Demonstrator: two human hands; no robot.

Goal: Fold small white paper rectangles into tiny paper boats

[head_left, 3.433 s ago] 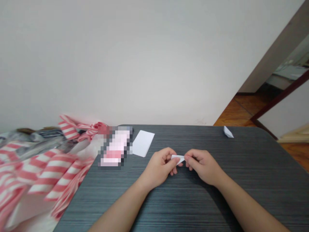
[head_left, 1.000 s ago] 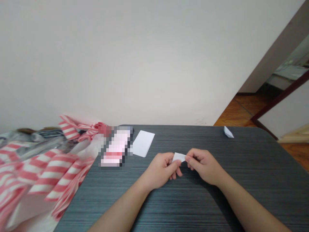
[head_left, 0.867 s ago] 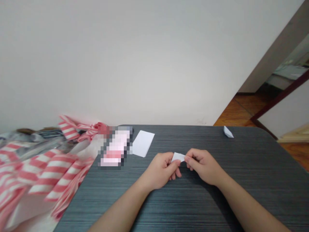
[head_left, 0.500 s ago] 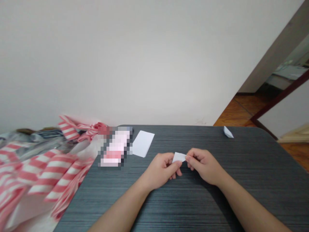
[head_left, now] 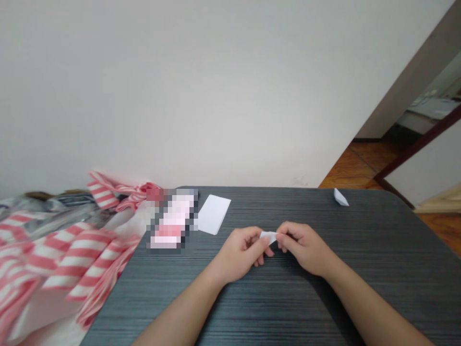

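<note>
Between my two hands is a small piece of folded white paper, held just above the dark table. My left hand pinches its left end, thumb on top and the other fingers curled beneath. On the right end, my right hand grips with thumb and forefinger. Much of the paper is hidden by the fingers. A stack of flat white paper lies beyond my left hand. Farther off to the right, a folded white paper piece rests near the table's back edge.
The dark wood-grain table meets a pale wall at the back. A blurred-out, phone-like object lies at its left edge. Red-and-white striped cloth is heaped left of the table. Past the right corner is a wooden floor.
The paper in my hands now shows as a narrower strip, tilted or folded over. My left thumb and fingers have shifted slightly toward my right hand. Everything else on the table is unmoved.
</note>
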